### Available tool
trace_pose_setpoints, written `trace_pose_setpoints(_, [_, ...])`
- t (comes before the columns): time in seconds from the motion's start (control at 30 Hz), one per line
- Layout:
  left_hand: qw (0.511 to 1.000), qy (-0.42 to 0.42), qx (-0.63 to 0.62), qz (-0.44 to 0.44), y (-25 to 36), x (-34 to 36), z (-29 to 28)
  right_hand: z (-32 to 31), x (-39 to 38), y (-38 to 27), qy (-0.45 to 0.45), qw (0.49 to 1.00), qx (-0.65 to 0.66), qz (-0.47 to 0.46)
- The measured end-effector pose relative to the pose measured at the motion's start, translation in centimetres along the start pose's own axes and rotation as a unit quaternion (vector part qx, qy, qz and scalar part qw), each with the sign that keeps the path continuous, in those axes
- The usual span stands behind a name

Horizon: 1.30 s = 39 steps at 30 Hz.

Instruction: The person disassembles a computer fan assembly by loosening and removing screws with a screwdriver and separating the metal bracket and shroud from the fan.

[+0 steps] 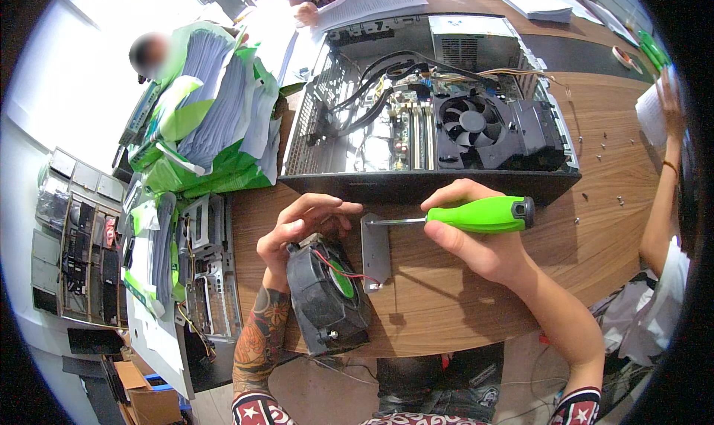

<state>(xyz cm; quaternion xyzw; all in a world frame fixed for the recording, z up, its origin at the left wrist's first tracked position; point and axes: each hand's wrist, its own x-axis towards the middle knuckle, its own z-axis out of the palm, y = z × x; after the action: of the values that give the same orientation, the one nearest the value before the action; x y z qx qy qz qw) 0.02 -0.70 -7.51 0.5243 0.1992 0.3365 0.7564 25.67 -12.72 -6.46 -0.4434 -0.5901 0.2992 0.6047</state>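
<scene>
My right hand (483,246) grips a screwdriver (483,214) with a bright green and black handle. Its shaft points left, and the tip meets the upper end of a small flat metal plate (375,254) on the table. My left hand (312,220) is at the plate's left, fingers loosely curved and apart, fingertips close to its edge; whether they touch it I cannot tell. Below that hand, at the table's front edge, stands a black cooling fan (327,298) with a green hub label and red wires. Beyond both hands lies an opened computer case (357,181) with a motherboard and another fan (474,120).
Several loose screws (599,156) lie to the right of the case. Paper stacks in green wrapping (216,98) rise at the left, with metal frames (208,261) below. Another person's arm (662,187) reaches in at right; someone sits across the table beside papers (372,7).
</scene>
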Motion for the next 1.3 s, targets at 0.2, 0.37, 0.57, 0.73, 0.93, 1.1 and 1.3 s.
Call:
trace_pose_setpoints(0.2, [1.000, 0.003, 0.002, -0.007, 0.0, 0.0, 0.1, -0.1, 0.0, 0.2, 0.002, 0.999, -0.007, -0.034])
trace_pose_setpoints(0.37, [1.000, -0.003, -0.014, -0.008, -0.1, 0.0, -0.7, 0.0, 0.1, 0.0, -0.001, 1.000, -0.005, -0.029])
trace_pose_setpoints(0.57, [1.000, -0.005, -0.022, -0.016, 0.5, 0.0, -0.5, -0.1, 0.1, 0.0, 0.000, 1.000, -0.013, -0.022])
trace_pose_setpoints(0.73, [0.998, 0.024, -0.043, -0.025, 0.5, -0.1, -0.4, -0.1, 0.1, 0.0, 0.004, 0.999, -0.019, -0.034])
trace_pose_setpoints(0.93, [0.994, 0.045, -0.097, 0.028, 0.6, -0.2, -1.4, -0.1, 0.0, -0.1, -0.002, 1.000, 0.003, 0.002])
trace_pose_setpoints(1.1, [0.985, 0.140, -0.041, 0.092, 0.4, 0.1, -1.4, 0.0, -0.2, 0.0, 0.000, 1.000, 0.023, 0.014])
trace_pose_setpoints(1.3, [0.973, 0.207, 0.008, 0.099, 0.3, 0.5, -1.4, 0.0, -0.1, 0.1, 0.000, 1.000, 0.029, 0.013])
